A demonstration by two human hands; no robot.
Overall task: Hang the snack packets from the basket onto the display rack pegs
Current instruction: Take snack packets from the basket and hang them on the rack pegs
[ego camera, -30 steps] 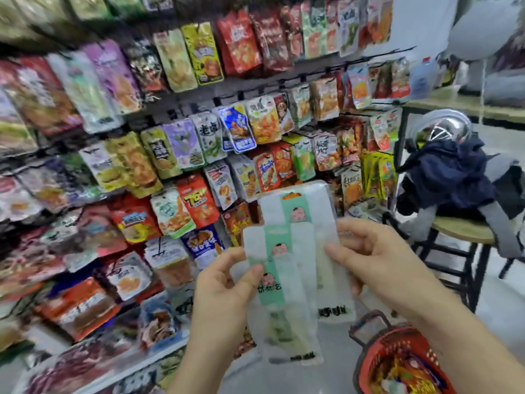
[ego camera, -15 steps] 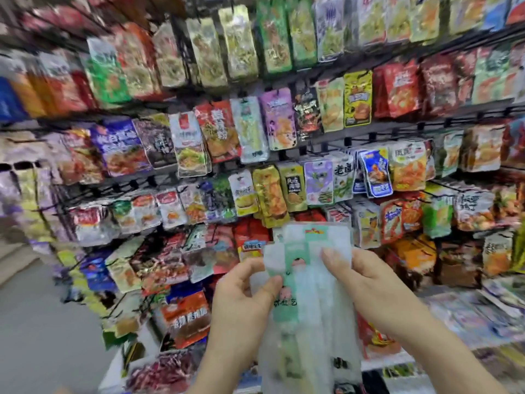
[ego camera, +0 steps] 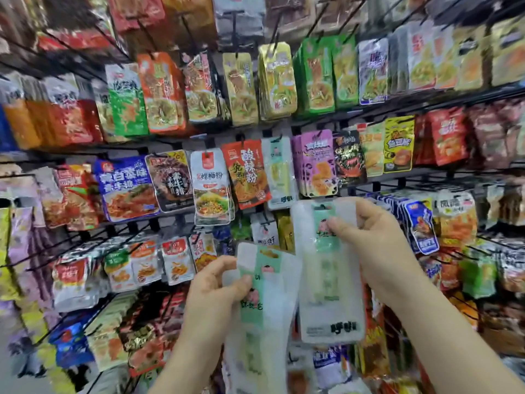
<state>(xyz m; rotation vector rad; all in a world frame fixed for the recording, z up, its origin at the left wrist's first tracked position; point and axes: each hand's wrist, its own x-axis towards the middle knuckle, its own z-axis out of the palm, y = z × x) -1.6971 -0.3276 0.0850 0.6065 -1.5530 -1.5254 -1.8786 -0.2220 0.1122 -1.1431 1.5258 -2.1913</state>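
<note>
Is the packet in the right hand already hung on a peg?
Not hung. The right hand pinches the packet in front of the rack; nothing passes through its top.

From my remote feed: a black wire rack (ego camera: 312, 125), crowded with bright hung packets (ego camera: 244, 172), spans the wall above and to both sides of the left hand (ego camera: 213, 291). Grey floor (ego camera: 7, 385) shows far below-left of it. The light is even.
</note>
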